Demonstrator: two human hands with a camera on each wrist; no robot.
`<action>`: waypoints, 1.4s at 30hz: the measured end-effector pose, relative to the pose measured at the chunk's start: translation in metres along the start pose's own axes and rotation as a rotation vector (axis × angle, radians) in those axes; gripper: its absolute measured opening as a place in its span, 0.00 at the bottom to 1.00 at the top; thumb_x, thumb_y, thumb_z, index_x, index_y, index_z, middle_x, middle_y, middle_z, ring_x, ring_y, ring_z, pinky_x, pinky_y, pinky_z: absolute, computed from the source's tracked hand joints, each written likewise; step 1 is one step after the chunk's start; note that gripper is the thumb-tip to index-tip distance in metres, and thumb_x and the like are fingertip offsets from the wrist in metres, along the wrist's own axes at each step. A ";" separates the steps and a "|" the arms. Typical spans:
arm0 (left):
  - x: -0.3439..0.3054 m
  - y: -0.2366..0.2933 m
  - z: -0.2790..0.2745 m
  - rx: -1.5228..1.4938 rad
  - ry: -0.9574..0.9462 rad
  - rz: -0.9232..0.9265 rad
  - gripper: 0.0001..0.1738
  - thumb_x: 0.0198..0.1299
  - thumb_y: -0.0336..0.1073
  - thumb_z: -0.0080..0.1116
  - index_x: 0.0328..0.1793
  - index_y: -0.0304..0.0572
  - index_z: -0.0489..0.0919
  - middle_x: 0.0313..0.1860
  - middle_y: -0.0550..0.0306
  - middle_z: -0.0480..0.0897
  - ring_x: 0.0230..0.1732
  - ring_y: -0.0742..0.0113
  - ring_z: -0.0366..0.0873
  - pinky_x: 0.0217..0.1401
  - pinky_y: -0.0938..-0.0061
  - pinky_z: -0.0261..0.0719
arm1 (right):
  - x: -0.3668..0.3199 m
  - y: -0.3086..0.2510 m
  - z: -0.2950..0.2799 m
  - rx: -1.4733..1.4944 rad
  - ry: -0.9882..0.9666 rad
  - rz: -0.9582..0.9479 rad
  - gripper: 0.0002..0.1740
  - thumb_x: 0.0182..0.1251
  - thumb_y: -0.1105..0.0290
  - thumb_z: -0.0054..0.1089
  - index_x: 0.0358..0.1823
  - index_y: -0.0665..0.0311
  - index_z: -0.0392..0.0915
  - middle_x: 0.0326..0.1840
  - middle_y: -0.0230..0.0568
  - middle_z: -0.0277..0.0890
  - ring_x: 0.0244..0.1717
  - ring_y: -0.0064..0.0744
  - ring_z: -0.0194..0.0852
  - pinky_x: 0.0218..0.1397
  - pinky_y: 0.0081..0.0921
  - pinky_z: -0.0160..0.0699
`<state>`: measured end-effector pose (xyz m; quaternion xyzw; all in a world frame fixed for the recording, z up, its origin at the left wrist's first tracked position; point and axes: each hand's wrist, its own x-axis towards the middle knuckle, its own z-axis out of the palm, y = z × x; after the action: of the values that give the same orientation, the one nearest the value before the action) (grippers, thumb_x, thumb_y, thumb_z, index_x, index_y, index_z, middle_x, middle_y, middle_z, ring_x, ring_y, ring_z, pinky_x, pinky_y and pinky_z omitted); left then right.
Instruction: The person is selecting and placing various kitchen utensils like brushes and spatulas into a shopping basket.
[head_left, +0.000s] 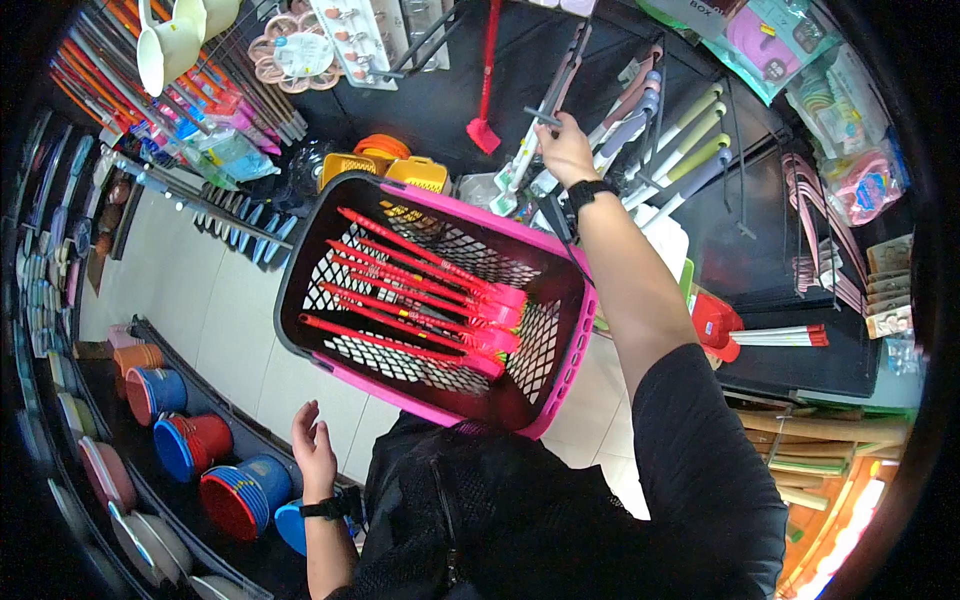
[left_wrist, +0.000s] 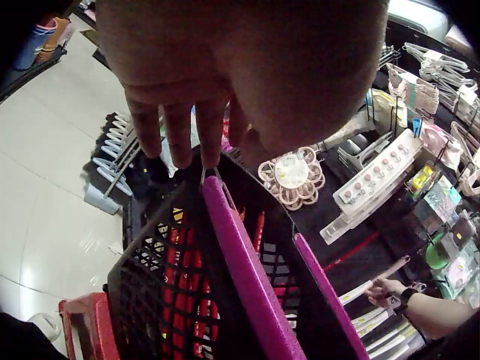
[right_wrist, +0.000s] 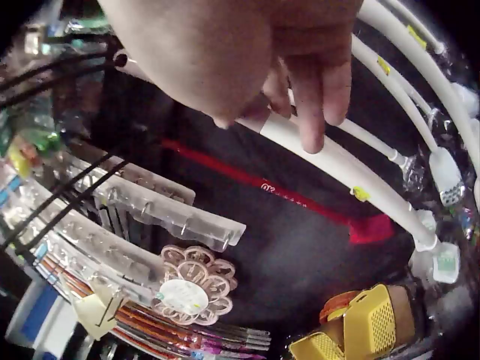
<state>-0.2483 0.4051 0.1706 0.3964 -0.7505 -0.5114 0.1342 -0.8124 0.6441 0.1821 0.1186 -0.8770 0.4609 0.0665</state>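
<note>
A black shopping basket (head_left: 300, 270) with a pink rim lies in the middle of the head view. Inside it are several red long-handled brushes (head_left: 430, 290). Left of the basket's near edge, my left hand (head_left: 315, 455) hangs in the air with relaxed fingers. Beyond the basket my right hand (head_left: 567, 155) is at the hanging display, its fingers and thumb around a white long-handled brush (right_wrist: 337, 172). A single red brush (right_wrist: 277, 184) hangs on the black back panel beside it.
More white and green-handled brushes (head_left: 700, 130) hang to the right on metal hooks. Yellow plastic baskets (head_left: 425, 175) stand behind the shopping basket. Stacked buckets (head_left: 250, 490) line a low shelf at the lower left. A red dustpan (head_left: 712, 322) lies at the right.
</note>
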 end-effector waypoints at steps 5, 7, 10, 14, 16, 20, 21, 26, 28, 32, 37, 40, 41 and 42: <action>0.000 0.003 -0.002 0.000 -0.006 0.033 0.24 0.66 0.22 0.47 0.68 0.34 0.67 0.67 0.44 0.73 0.68 0.57 0.70 0.69 0.64 0.67 | -0.105 -0.007 -0.014 0.151 -0.114 0.042 0.29 0.64 0.63 0.64 0.60 0.73 0.69 0.55 0.56 0.77 0.52 0.46 0.80 0.55 0.36 0.77; -0.001 0.006 -0.002 0.013 -0.002 0.035 0.24 0.65 0.21 0.47 0.68 0.34 0.67 0.67 0.44 0.73 0.68 0.57 0.70 0.70 0.64 0.66 | -0.153 0.003 -0.023 0.101 -0.053 -0.005 0.27 0.65 0.63 0.63 0.61 0.69 0.69 0.57 0.55 0.74 0.52 0.45 0.79 0.56 0.36 0.76; 0.000 0.014 0.000 0.024 -0.025 0.039 0.23 0.66 0.21 0.47 0.68 0.33 0.67 0.67 0.45 0.73 0.68 0.58 0.70 0.70 0.65 0.67 | -0.219 -0.007 -0.054 0.017 -0.072 -0.024 0.25 0.63 0.68 0.64 0.59 0.68 0.70 0.58 0.53 0.74 0.60 0.50 0.72 0.64 0.39 0.69; 0.012 0.028 0.008 0.080 -0.088 0.132 0.22 0.66 0.22 0.48 0.67 0.34 0.68 0.66 0.46 0.74 0.68 0.58 0.70 0.69 0.65 0.67 | -0.284 0.011 -0.083 -0.074 -0.115 -0.098 0.24 0.61 0.70 0.63 0.58 0.66 0.71 0.61 0.51 0.72 0.64 0.52 0.68 0.67 0.41 0.66; 0.025 0.036 0.016 0.100 -0.137 0.190 0.22 0.66 0.22 0.48 0.67 0.34 0.68 0.65 0.47 0.74 0.67 0.58 0.71 0.69 0.65 0.68 | -0.304 0.016 -0.096 -0.123 -0.149 -0.091 0.24 0.60 0.70 0.63 0.58 0.66 0.72 0.61 0.51 0.71 0.64 0.52 0.68 0.67 0.41 0.66; 0.059 0.056 0.037 0.097 -0.267 0.334 0.22 0.65 0.22 0.51 0.66 0.34 0.70 0.64 0.49 0.76 0.65 0.60 0.73 0.66 0.67 0.69 | -0.341 0.007 -0.113 -0.199 -0.194 -0.071 0.25 0.59 0.70 0.64 0.58 0.65 0.72 0.63 0.51 0.69 0.63 0.53 0.67 0.68 0.42 0.66; 0.071 0.057 0.043 0.089 -0.309 0.368 0.21 0.65 0.23 0.51 0.66 0.34 0.70 0.64 0.49 0.76 0.65 0.60 0.73 0.66 0.68 0.69 | -0.350 0.002 -0.115 -0.219 -0.203 -0.059 0.25 0.59 0.70 0.64 0.58 0.65 0.72 0.64 0.50 0.68 0.63 0.53 0.67 0.68 0.42 0.67; 0.125 0.068 0.066 0.059 -0.445 0.503 0.22 0.65 0.23 0.53 0.66 0.33 0.69 0.63 0.46 0.76 0.63 0.60 0.75 0.64 0.69 0.72 | -0.399 -0.022 -0.113 -0.182 -0.266 0.149 0.28 0.60 0.70 0.63 0.63 0.65 0.70 0.73 0.52 0.60 0.70 0.52 0.63 0.70 0.37 0.66; 0.141 0.077 0.068 0.104 -0.485 0.490 0.22 0.65 0.25 0.53 0.66 0.34 0.70 0.63 0.46 0.77 0.63 0.59 0.75 0.63 0.69 0.73 | -0.418 -0.031 -0.104 -0.178 -0.229 0.196 0.28 0.60 0.70 0.63 0.63 0.66 0.70 0.74 0.52 0.58 0.70 0.52 0.63 0.70 0.37 0.66; 0.176 0.068 0.066 0.178 -0.570 0.518 0.22 0.65 0.29 0.55 0.65 0.36 0.71 0.58 0.47 0.79 0.58 0.59 0.77 0.59 0.68 0.75 | -0.445 -0.051 -0.086 -0.178 -0.199 0.286 0.30 0.60 0.70 0.64 0.65 0.67 0.69 0.77 0.54 0.52 0.73 0.54 0.59 0.72 0.37 0.65; 0.213 0.070 0.062 0.547 -0.958 0.373 0.15 0.64 0.34 0.57 0.54 0.34 0.77 0.45 0.44 0.83 0.49 0.58 0.81 0.53 0.70 0.77 | -0.460 -0.067 -0.064 -0.191 -0.130 0.390 0.31 0.61 0.71 0.64 0.66 0.67 0.67 0.79 0.56 0.48 0.76 0.55 0.53 0.74 0.37 0.61; 0.249 0.050 0.076 0.780 -1.191 0.443 0.18 0.65 0.42 0.57 0.54 0.37 0.80 0.44 0.46 0.84 0.47 0.56 0.82 0.52 0.67 0.77 | -0.460 -0.074 -0.054 -0.198 -0.076 0.441 0.31 0.61 0.71 0.64 0.66 0.70 0.67 0.80 0.57 0.45 0.77 0.54 0.51 0.74 0.36 0.59; 0.260 0.051 0.081 0.957 -1.295 0.460 0.20 0.64 0.44 0.58 0.56 0.38 0.80 0.47 0.45 0.84 0.48 0.53 0.82 0.53 0.65 0.77 | -0.461 -0.074 -0.051 -0.200 -0.063 0.439 0.31 0.61 0.71 0.64 0.66 0.70 0.67 0.80 0.57 0.45 0.77 0.54 0.51 0.74 0.36 0.59; 0.260 0.071 0.081 1.122 -1.365 0.404 0.23 0.62 0.46 0.57 0.58 0.40 0.79 0.51 0.43 0.84 0.52 0.48 0.81 0.55 0.62 0.76 | -0.462 -0.070 -0.047 -0.243 -0.038 0.421 0.31 0.60 0.70 0.65 0.65 0.70 0.69 0.80 0.56 0.46 0.75 0.53 0.54 0.72 0.36 0.63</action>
<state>-0.4991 0.2798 0.1441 -0.1252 -0.8611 -0.1609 -0.4657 -0.3482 0.7127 0.1599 -0.0672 -0.9325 0.3533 -0.0338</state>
